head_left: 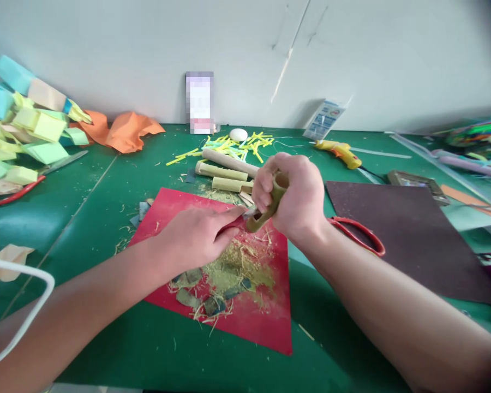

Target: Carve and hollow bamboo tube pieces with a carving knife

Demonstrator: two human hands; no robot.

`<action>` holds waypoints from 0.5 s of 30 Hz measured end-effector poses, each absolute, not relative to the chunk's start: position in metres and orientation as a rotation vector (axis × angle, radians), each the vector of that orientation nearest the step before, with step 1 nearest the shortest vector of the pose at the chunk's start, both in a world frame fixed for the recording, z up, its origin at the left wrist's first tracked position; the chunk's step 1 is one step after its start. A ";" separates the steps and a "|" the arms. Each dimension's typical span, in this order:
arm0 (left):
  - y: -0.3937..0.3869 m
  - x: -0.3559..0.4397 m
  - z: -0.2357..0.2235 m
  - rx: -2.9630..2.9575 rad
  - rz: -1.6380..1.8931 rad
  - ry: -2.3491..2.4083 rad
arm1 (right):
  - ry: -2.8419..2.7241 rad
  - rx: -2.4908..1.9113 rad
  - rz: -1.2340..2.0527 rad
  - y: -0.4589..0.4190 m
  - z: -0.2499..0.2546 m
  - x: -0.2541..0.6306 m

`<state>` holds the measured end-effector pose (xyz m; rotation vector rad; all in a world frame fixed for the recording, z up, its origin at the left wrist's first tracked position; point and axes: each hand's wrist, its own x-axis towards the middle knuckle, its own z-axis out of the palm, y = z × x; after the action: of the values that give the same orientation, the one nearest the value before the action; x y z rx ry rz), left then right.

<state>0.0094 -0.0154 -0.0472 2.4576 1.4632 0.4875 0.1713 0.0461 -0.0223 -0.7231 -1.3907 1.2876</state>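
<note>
My right hand [294, 199] is closed round the olive-green handles of a pair of scissors [268, 210], held over a red sheet [265, 322]. My left hand [196, 237] reaches in from the left with fingers pinched at the scissor blades; what it pinches is hidden. Below both hands, a heap of yellowish-green shavings and small cut pieces [225, 278] lies on the red sheet.
Pale bamboo-like sticks [225, 172] and yellow strips [237, 144] lie behind the hands. Red-handled scissors [362, 234] rest beside a dark brown sheet [413, 234]. A yellow glue gun [339, 152], orange paper [126, 131] and stacked pastel foam blocks [28, 131] sit on the green mat.
</note>
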 end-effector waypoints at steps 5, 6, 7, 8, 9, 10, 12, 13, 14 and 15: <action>-0.020 0.007 -0.031 2.366 0.327 1.477 | -1.374 -0.668 1.282 0.047 -0.024 0.171; -0.020 0.006 -0.029 2.363 0.314 1.472 | -1.375 -0.664 1.282 0.047 -0.024 0.171; -0.020 0.005 -0.028 2.363 0.307 1.473 | -1.379 -0.664 1.286 0.047 -0.024 0.170; -0.020 0.004 -0.027 2.364 0.307 1.477 | -1.382 -0.666 1.291 0.047 -0.023 0.170; -0.019 0.003 -0.027 2.366 0.308 1.479 | -1.383 -0.665 1.296 0.047 -0.023 0.171; -0.019 0.003 -0.027 2.366 0.308 1.478 | -1.381 -0.662 1.303 0.047 -0.023 0.171; -0.018 0.003 -0.028 2.369 0.305 1.478 | -1.379 -0.639 1.326 0.047 -0.023 0.172; -0.018 0.004 -0.029 2.372 0.306 1.485 | -1.380 -0.625 1.340 0.047 -0.023 0.172; -0.018 0.005 -0.030 2.375 0.310 1.501 | -1.383 -0.614 1.353 0.047 -0.023 0.173; -0.018 0.005 -0.031 2.376 0.317 1.524 | -1.389 -0.610 1.371 0.047 -0.023 0.174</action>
<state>0.0054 -0.0180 -0.0311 2.3757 1.5239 0.3169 0.1736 0.0472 -0.0228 -0.6102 -1.3894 1.3712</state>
